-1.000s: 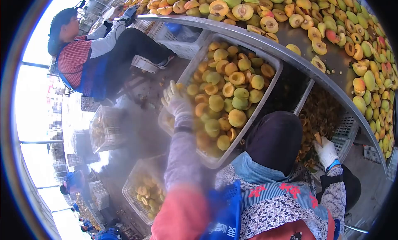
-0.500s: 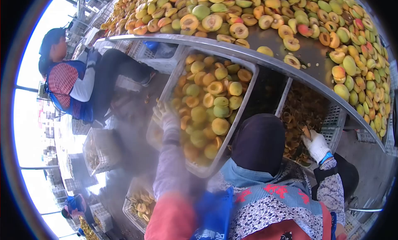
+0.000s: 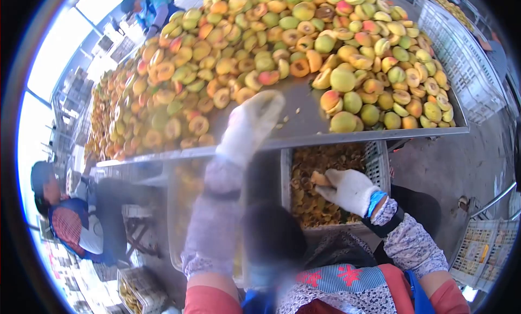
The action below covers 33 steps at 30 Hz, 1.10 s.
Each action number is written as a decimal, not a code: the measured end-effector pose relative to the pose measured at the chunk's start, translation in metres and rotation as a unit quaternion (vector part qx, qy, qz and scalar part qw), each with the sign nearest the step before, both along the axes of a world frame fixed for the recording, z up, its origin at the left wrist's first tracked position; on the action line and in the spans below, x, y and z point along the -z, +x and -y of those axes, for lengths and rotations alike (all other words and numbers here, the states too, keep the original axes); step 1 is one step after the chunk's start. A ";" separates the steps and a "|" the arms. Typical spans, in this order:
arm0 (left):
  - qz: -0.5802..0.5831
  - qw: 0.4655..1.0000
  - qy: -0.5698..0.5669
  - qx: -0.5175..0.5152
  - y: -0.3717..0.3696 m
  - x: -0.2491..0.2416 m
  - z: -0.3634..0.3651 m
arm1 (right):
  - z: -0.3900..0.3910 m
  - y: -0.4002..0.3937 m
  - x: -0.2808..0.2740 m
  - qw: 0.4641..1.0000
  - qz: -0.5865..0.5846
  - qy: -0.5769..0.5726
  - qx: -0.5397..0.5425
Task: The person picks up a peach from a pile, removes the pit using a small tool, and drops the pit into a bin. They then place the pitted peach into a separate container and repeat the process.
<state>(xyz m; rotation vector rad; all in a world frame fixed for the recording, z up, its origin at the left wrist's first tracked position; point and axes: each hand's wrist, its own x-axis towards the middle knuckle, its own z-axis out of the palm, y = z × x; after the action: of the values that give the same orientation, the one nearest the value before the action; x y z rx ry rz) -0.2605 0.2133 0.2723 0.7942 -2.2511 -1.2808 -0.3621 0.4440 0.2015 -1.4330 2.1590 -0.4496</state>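
My left hand (image 3: 255,119), in a white glove and blurred by motion, reaches over the front edge of the metal table (image 3: 304,110). Its fingers are apart and curved, close to the heap of peach halves (image 3: 217,64) and holding nothing that shows. To the right and lower, my right hand (image 3: 350,192), also gloved in white, has its fingers closed around a small orange-brown piece (image 3: 320,178); I cannot tell whether it is a tool handle or fruit. Below that hand stands a crate (image 3: 377,162) full of brownish scraps (image 3: 315,200).
A blurred pale crate (image 3: 176,232) stands under the table at left. Whole and halved peaches (image 3: 353,94) lie at the table's right end, near a tall white crate (image 3: 461,59). One person (image 3: 76,216) sits at left; another (image 3: 149,13) is beyond the heap.
My left hand has gone from over the crate of peach halves to above the table. The view has turned rightward and up. My right hand stays over the scrap crate, still closed.
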 end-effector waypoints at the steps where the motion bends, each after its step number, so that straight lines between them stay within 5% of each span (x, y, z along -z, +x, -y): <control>1: -0.001 1.000 -0.007 0.010 -0.027 -0.005 0.002 | -0.003 -0.003 -0.004 1.000 0.010 -0.002 -0.008; 4: 0.150 0.979 -0.096 0.096 -0.112 -0.003 0.016 | -0.011 -0.007 -0.015 1.000 0.021 0.019 0.003; 7: 0.211 0.920 -0.268 0.193 -0.189 0.078 0.045 | -0.021 -0.012 0.000 0.996 -0.011 -0.085 0.003; 13: 0.270 0.916 -0.216 0.205 -0.184 0.053 0.033 | -0.028 -0.014 -0.013 0.996 0.006 -0.085 0.017; 18: 0.321 0.924 -0.182 0.105 -0.148 0.035 0.025 | -0.032 -0.019 -0.029 0.991 0.016 -0.126 0.039; 20: 0.253 0.961 -0.090 0.061 -0.122 0.028 0.019 | -0.032 -0.020 -0.025 0.974 0.027 -0.197 0.104; 21: 0.093 0.982 0.149 0.070 -0.110 0.029 0.022 | -0.031 -0.024 -0.018 0.972 0.033 -0.196 0.125; 22: -0.076 0.921 0.375 0.072 -0.098 0.029 0.020 | -0.029 -0.024 -0.017 0.962 0.048 -0.223 0.147; 24: -0.141 0.883 0.433 0.112 -0.077 0.011 -0.011 | -0.023 -0.025 -0.015 0.916 0.059 -0.353 0.181; 25: -0.206 0.833 0.490 0.152 -0.068 0.005 -0.028 | -0.022 -0.025 -0.019 0.915 0.059 -0.355 0.181; 28: -0.205 0.819 0.500 0.194 -0.050 0.012 -0.065 | -0.018 -0.020 -0.028 0.907 0.087 -0.343 0.228; 31: -0.156 0.870 0.451 0.126 -0.050 0.016 -0.106 | -0.006 -0.018 -0.002 0.902 0.095 -0.376 0.190; 33: -0.235 0.870 0.416 0.118 -0.049 0.022 -0.125 | -0.008 -0.020 -0.015 0.897 0.167 -0.375 0.164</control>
<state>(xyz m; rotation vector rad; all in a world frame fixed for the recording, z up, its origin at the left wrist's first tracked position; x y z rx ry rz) -0.3094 0.3380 0.2501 0.3753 -1.3875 -2.3216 -0.3824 0.4521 0.2161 -1.1875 2.0118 -1.6683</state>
